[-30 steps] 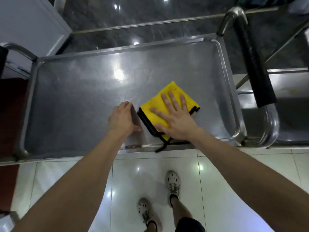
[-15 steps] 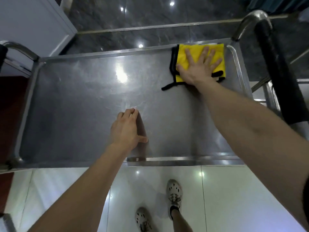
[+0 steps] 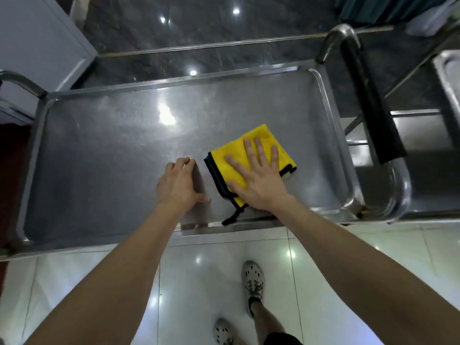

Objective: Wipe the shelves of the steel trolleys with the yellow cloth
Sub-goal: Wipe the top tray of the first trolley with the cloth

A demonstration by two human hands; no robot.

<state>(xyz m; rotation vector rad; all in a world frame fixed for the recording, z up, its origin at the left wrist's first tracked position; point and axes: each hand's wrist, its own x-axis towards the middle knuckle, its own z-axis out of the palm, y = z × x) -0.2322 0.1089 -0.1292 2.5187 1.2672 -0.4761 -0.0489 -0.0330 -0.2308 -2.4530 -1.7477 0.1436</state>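
Note:
A folded yellow cloth [image 3: 254, 143] with black edging lies on the top shelf of the steel trolley [image 3: 99, 158], right of centre and near the front rim. My right hand [image 3: 258, 180] presses flat on the cloth with spread, straight fingers. My left hand [image 3: 178, 183] rests on the bare steel just left of the cloth, fingers together and the thumb out to the right. A black loop of the cloth's edging hangs onto the front rim.
A second steel trolley [image 3: 423, 190] stands against the right end. A black cloth [image 3: 368, 100] hangs over the right push handle. A white cabinet [image 3: 37, 46] is at the far left. Dark marble floor lies behind, white tiles in front with my feet.
My right hand has drawn the cloth from the far right corner back toward the front rim, after pushing it out there. My left hand stayed resting on the shelf.

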